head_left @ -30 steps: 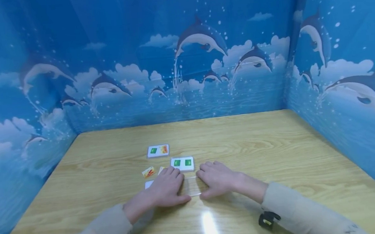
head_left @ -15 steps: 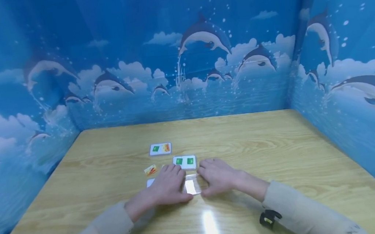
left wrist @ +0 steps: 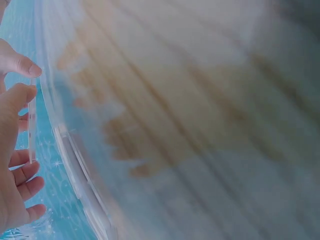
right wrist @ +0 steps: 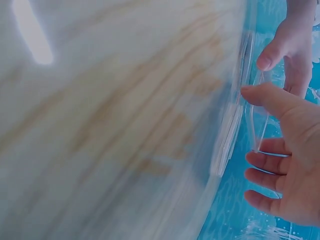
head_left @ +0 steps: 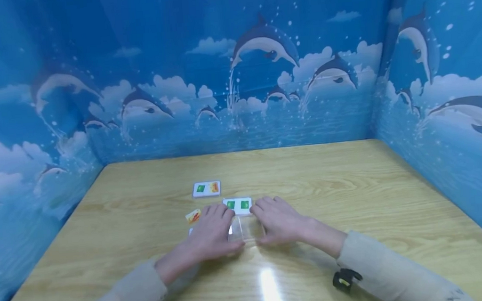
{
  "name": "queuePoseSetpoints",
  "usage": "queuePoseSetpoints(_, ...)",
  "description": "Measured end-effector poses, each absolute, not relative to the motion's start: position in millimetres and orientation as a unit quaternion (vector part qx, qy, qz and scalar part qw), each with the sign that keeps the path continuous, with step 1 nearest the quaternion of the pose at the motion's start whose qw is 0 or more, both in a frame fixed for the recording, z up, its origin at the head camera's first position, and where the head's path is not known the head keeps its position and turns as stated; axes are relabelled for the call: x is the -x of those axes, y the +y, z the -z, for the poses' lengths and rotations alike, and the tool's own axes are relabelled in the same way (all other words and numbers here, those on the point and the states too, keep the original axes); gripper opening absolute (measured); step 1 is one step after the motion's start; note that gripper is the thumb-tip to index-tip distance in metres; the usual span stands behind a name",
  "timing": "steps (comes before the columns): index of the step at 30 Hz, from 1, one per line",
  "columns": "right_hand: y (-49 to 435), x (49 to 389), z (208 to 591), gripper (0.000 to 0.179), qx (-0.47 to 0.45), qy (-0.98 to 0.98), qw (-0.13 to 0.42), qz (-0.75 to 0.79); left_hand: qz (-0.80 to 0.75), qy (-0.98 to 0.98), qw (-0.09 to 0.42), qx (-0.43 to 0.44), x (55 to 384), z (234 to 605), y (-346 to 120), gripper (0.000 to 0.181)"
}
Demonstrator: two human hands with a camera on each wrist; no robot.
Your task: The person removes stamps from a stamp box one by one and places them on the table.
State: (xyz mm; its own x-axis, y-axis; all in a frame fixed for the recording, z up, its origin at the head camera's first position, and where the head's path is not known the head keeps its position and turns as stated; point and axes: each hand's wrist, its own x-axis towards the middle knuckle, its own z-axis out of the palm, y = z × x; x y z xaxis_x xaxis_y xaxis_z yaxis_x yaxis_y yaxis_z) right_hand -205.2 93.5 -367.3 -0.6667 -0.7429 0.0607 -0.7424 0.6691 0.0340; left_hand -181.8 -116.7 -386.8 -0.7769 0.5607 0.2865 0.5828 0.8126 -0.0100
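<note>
Between both hands is a thin, clear plastic cover (head_left: 247,230), rectangular, with the wood grain showing through it. My left hand (head_left: 213,230) grips its left side, thumb at the near edge and fingers at the far edge. On the right side my right hand (head_left: 279,220) holds it the same way. Both wrist views show the clear cover (left wrist: 32,130) raised above the tabletop, pinched between thumbs and fingertips. Just beyond lies a flat white case (head_left: 238,206) with two green pictures, partly overlapped by the left fingers.
Farther back lies another flat case (head_left: 206,189) with a green and an orange picture. A small loose picture card (head_left: 193,216) is left of the left hand, which mostly hides another white case (head_left: 190,231). Dolphin-print curtains (head_left: 235,75) border the wooden table (head_left: 332,181).
Both hands have moved slightly away from the body with the clear cover, closer to the two-picture case. The camera view has shifted a little; the other cards and cases stay put.
</note>
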Motion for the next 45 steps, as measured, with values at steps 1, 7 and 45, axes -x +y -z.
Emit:
queuePoseSetpoints(1, 93, 205, 367, 0.068, -0.406, -0.913, 0.038, 0.001, 0.039, -0.944, 0.139, 0.297, 182, 386, -117, 0.059)
queuePoseSetpoints(7, 88, 205, 365, 0.065, -0.399, -0.916, 0.046, -0.005, 0.037, -0.958, 0.115, 0.26, 180, 382, -120, 0.067)
queuePoseSetpoints(45, 30, 200, 364, 0.067, -0.39, -0.92, 0.037, 0.034, -0.01, -0.967, 0.094, 0.234, 173, 372, -170, 0.071)
